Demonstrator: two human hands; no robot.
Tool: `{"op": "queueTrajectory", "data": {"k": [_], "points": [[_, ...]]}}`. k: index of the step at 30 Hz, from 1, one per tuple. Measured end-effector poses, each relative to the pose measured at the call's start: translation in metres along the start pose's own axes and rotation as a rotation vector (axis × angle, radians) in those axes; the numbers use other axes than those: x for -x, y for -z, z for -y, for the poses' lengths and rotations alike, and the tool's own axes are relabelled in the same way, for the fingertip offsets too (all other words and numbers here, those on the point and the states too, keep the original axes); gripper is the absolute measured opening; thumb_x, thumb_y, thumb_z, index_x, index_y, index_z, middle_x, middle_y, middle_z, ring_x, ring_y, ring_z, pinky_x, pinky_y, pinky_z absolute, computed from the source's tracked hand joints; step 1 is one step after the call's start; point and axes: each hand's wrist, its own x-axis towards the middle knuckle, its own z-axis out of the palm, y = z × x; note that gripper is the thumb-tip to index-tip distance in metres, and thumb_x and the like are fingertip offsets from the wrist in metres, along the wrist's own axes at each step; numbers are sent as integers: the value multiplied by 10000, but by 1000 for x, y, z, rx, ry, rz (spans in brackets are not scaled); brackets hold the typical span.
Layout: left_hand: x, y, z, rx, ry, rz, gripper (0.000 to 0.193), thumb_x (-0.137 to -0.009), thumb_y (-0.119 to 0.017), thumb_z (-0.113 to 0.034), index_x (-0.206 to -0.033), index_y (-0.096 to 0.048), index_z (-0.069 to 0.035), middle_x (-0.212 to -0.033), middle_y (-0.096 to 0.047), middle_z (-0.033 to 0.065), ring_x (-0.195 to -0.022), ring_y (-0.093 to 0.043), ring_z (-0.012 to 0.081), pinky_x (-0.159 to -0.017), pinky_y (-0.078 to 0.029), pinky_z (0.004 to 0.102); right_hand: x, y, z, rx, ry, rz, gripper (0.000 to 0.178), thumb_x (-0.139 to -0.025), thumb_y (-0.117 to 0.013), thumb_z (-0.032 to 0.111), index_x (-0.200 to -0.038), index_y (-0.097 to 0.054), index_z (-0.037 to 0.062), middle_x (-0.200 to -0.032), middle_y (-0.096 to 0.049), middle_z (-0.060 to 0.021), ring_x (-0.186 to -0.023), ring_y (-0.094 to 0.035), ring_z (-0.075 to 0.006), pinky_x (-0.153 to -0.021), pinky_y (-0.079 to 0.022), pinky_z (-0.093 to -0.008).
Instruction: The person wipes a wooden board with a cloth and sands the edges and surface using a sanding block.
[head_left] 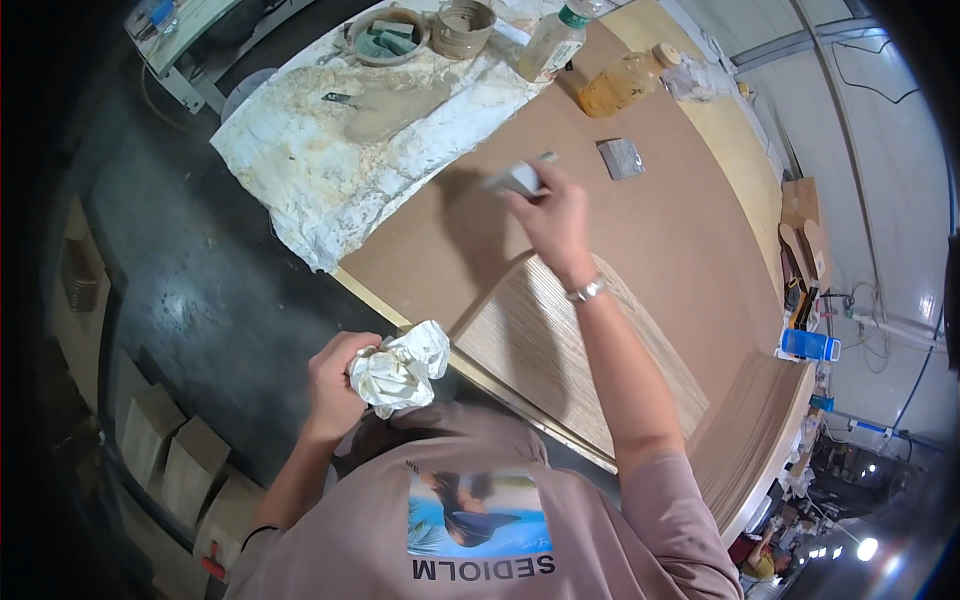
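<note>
My left hand (335, 385) is closed round a crumpled white cloth or paper wad (402, 368), held off the table's near edge, by my body. Over the brown tabletop (680, 240), my right hand (555, 222) grips a small pale grey flat block (519, 180), smeared by motion; its exact kind does not show. Below my right forearm lies a wood-grain panel (515, 335) with a rounded far corner, near the front edge. A small grey square block (622, 158) rests on the tabletop, beyond my right hand.
A stained white sheet (300, 170) covers the table's far left, bearing a bowl (388, 38) and a round tub (463, 28). Behind stand a green-capped bottle (553, 48) and a jar of amber liquid (622, 85). Stacked panels (745, 430) are at right.
</note>
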Motion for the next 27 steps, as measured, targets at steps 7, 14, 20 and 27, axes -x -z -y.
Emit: {"op": "queueTrajectory", "data": {"k": [7,14,20,27], "points": [[23,15,8,-32,44,-119,288,-704,-776,-10,-976,-682,1,-870,-684,129,-751,-674,247,-678,-518,318,-99,-106,36,68,104,-19,320,-728,-811,201,-1002,-725,61,-933,-675,-154,-969,-584,-326,-840,-497,-413],[60,27,32,-22,134,-254,210,-727,-742,-18,-926,-683,13,-818,-679,121,-727,-658,215,-673,-500,295,-135,-170,14,341,281,49,253,-701,-808,182,-914,-738,65,-827,-691,-145,-935,-595,-353,-843,-499,-423],[63,36,35,-63,186,-295,284,-694,-805,-77,-937,-689,12,-848,-686,144,-729,-680,260,-669,-526,323,-139,-156,34,-60,183,2,263,-668,-806,186,-865,-716,36,-762,-662,-185,-851,-591,-383,-771,-479,-454],[43,33,30,-32,134,-323,221,-717,-768,-37,-917,-684,7,-810,-679,121,-712,-659,226,-651,-495,299,-126,-161,39,140,227,-54,207,-683,-793,176,-828,-715,51,-800,-629,-167,-908,-571,-347,-795,-467,-431]]}}
